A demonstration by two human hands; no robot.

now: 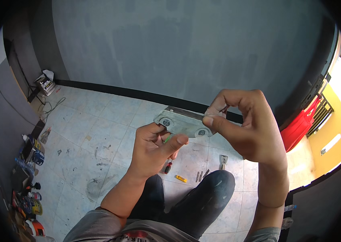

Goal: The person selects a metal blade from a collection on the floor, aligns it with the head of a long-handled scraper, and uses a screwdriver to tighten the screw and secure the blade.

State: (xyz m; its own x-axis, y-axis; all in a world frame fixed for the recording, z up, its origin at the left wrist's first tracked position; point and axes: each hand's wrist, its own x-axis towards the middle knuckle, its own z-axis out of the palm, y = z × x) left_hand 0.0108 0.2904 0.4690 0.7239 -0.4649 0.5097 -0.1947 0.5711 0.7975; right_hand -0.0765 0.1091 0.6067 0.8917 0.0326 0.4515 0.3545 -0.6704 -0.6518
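Observation:
A pale, flat metal piece (184,123) with a dark round screw head near each end is held up in front of me. A darker strip runs along its far edge. My left hand (154,147) supports it from below on the left, fingers curled behind it and the thumb pointing up beside its near edge. Something green shows by those fingers, too covered to name. Between thumb and fingers, my right hand (241,125) pinches the right end of the piece. Below the left hand, a screwdriver (168,167) with a red and black handle lies on the floor.
A yellow box-shaped item (181,178), several short dark strips (201,176) and a scraper (223,161) lie near my knees. Bottles and cans (35,197) line the left wall. Ahead stands a grey wall (186,48); a red cloth (299,129) hangs at right.

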